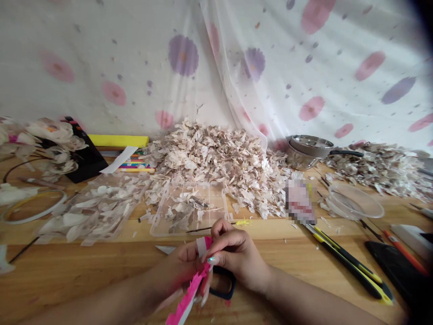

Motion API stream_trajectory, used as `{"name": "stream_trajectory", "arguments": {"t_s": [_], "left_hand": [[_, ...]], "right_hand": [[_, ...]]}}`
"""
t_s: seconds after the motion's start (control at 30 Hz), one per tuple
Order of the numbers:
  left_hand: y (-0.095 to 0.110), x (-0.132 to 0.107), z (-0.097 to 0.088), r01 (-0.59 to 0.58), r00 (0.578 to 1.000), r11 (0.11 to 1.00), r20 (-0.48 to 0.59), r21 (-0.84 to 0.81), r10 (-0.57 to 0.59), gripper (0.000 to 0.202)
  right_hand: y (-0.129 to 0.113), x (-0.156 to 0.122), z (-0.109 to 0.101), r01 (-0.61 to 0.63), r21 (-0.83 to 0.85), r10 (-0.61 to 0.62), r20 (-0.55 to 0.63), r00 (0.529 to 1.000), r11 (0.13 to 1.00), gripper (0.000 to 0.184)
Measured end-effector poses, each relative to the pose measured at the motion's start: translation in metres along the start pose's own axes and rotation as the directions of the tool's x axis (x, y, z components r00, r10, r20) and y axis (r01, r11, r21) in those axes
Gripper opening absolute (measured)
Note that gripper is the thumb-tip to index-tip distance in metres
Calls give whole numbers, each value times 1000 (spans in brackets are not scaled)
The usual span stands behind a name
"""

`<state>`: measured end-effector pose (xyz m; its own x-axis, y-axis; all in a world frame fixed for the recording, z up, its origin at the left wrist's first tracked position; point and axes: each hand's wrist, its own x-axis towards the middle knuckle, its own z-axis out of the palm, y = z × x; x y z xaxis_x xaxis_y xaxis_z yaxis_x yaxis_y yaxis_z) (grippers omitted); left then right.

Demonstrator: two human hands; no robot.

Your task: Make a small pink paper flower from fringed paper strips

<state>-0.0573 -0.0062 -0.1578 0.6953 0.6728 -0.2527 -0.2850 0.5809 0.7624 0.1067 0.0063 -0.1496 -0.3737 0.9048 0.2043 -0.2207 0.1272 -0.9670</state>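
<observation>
My left hand [187, 266] is closed around a bright pink strip [189, 293] with a ragged, fringed edge and a white side, which looks like paper or tape. The strip hangs down toward the bottom of the view, and a short white-and-pink end shows above the fingers. My right hand [237, 255] pinches the same strip between thumb and fingers, right against the left. Under the hands lies a pair of scissors [223, 293], its dark handle loop and a blade tip showing. Just beyond the hands, a thin dark stem with a yellow fringed tip [242, 222] lies on the table.
A large heap of pale dry flakes [216, 158] lies behind a clear divided tray [155, 225]. Pale petals [98, 203] and artificial flowers [50, 140] are on the left. Right are a metal strainer [311, 144], a clear lid [355, 201] and a black-and-yellow handled tool [348, 262].
</observation>
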Motion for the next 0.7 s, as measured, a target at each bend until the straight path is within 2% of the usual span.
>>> {"name": "stream_trajectory", "arguments": {"t_s": [0.17,0.33,0.53,0.7], "left_hand": [[4,-3,5,24,1000,999,-21,27,-23,44],[5,-2,5,38,999,998,-18,59,-37,47],[1,-2,-1,33,999,996,-25,84,-31,46],[3,-3,1,34,999,995,-30,90,-32,46]], "right_hand": [[-1,0,1,-18,10,18,-22,1000,1000,22],[-2,1,2,18,27,-17,-28,999,999,27],[-6,1,1,-31,20,31,4,1000,999,18],[-9,1,0,-50,-15,50,27,998,999,21]]}}
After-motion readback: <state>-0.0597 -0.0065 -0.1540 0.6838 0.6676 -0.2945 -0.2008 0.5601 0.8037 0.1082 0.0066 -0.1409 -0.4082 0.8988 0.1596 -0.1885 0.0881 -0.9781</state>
